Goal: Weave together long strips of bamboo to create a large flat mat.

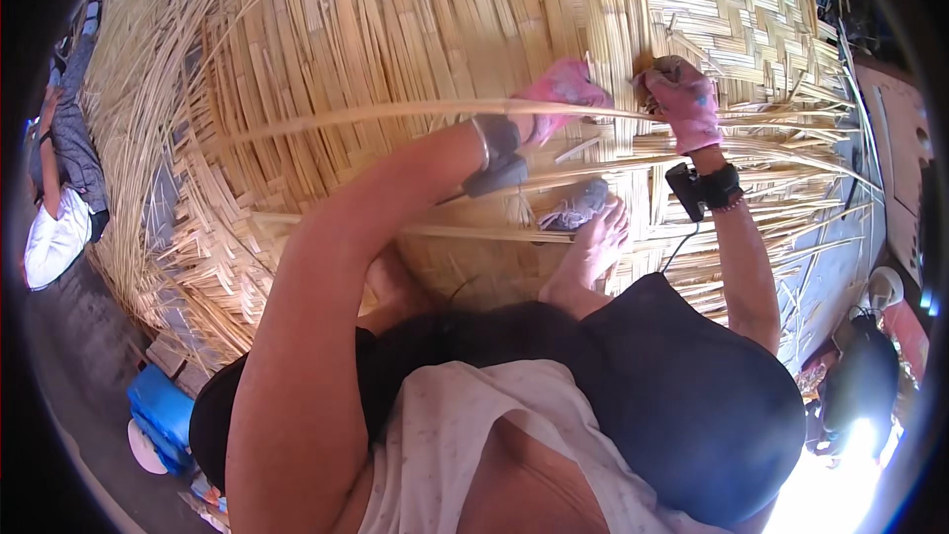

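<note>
With fingers of the gloved left hand (pixel 565 95) bent at a long strip (pixel 395 110), and fingers of the gloved right hand (pixel 686 106) curled down against the mat (pixel 756 30), treat the step in hand as probable weaving; unable to tell from this angle whether clamped or merely resting, on either side. Locate the long strip crosswise over the mat, beyond the bare right foot (pixel 595 242). For the next move, probably raise alternate lengthwise strips (pixel 381 25), feed the long strip under, and press snug.
</note>
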Available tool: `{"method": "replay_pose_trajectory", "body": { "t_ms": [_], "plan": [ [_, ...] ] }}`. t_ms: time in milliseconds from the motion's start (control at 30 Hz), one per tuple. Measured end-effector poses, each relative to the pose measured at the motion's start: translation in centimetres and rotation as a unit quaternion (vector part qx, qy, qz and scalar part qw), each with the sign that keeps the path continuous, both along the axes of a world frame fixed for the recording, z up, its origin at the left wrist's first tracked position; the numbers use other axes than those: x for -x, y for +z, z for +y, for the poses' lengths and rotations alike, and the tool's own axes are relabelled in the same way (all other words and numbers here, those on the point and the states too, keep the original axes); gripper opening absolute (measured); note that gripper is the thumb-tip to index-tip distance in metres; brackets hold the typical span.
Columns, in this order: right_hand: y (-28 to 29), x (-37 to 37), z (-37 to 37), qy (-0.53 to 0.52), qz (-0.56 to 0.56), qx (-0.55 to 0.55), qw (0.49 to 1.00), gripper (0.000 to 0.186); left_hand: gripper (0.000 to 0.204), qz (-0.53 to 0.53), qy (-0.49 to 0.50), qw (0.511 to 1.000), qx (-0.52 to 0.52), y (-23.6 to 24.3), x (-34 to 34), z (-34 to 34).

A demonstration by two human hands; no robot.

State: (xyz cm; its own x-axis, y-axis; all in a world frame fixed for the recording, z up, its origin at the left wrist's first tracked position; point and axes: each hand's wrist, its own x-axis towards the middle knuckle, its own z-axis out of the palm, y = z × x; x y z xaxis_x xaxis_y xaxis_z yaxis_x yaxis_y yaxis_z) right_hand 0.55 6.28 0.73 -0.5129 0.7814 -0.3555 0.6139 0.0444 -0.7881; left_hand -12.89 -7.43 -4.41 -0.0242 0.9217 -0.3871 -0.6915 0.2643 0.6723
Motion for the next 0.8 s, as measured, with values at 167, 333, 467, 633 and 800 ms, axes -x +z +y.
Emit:
{"method": "replay_pose_trajectory", "body": {
  "t_ms": [167,333,467,633,800],
  "plan": [
    [-0.7,0.7,0.3,-0.014,-0.078,0.065,0.995,0.023,0.021,-0.089,0.036,0.995,-0.009,2.2,-0.7,-0.3],
    [1.1,-0.4,1.1,0.141,0.161,0.204,0.955,0.029,0.038,-0.044,-0.048,0.998,0.01,2.4,0.7,0.0],
    [1.6,-1.5,1.4,-0.042,0.332,0.422,0.843,0.028,0.053,-0.06,-0.059,0.996,-0.03,1.4,1.1,-0.8],
    [2.9,-3.8,0.4,-0.183,-0.01,0.283,0.941,0.02,0.04,-0.085,-0.036,0.995,-0.028,0.9,0.7,-1.4],
    [3.7,-3.4,0.4,0.063,0.079,-0.061,0.993,0.017,0.029,0.11,-0.052,0.991,0.05,1.6,0.1,-1.1]
  ]
}}
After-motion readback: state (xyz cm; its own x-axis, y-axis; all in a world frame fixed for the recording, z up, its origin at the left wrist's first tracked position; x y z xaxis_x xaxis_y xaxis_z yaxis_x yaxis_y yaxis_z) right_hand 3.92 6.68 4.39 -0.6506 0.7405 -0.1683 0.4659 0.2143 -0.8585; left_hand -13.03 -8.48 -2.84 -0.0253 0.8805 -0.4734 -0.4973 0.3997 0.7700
